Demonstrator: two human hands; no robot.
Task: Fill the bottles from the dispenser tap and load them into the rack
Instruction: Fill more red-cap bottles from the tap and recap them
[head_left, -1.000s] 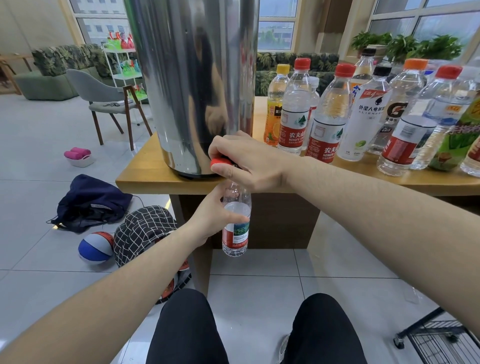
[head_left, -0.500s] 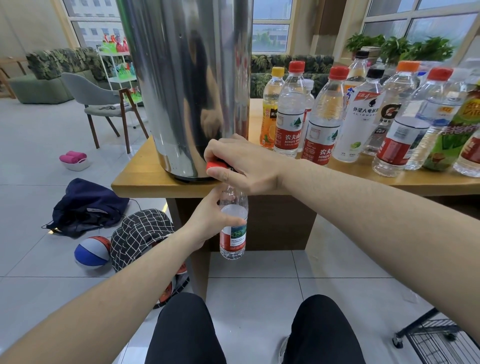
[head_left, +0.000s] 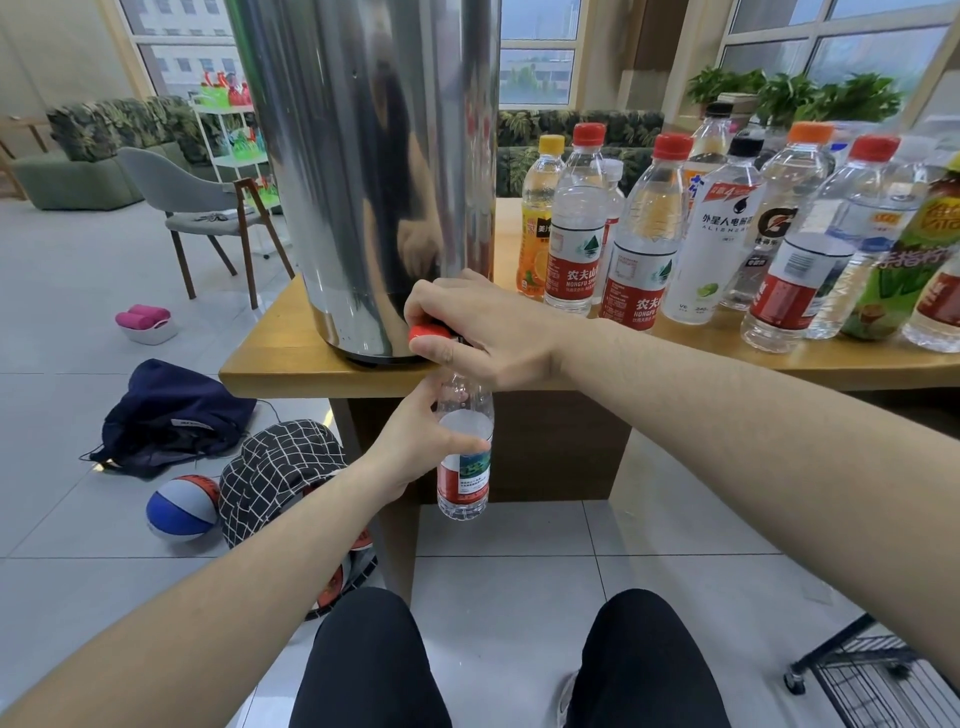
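The tap (head_left: 427, 332), red-handled, is gripped by the right hand (head_left: 483, 332), fingers curled over it, at the foot of the dispenser (head_left: 363, 171). A bottle (head_left: 464, 447) is held upright by the left hand (head_left: 415, 447), fingers wrapped round its middle, directly under the tap and below the table (head_left: 270, 364) edge. The bottle is uncapped; its neck is hidden behind the right hand. Whether water is flowing cannot be told.

The dispenser, a steel cylinder, is stood at the table's near corner. To the right of the dispenser, a row of capped bottles (head_left: 639, 244) is stood on the table. Far below and right of the dispenser, a wire rack (head_left: 878, 686) on castors is seen on the floor. On the floor left of the dispenser, a dark bag (head_left: 171, 415), a checked bag (head_left: 280, 473) and a ball (head_left: 182, 506) are noted.
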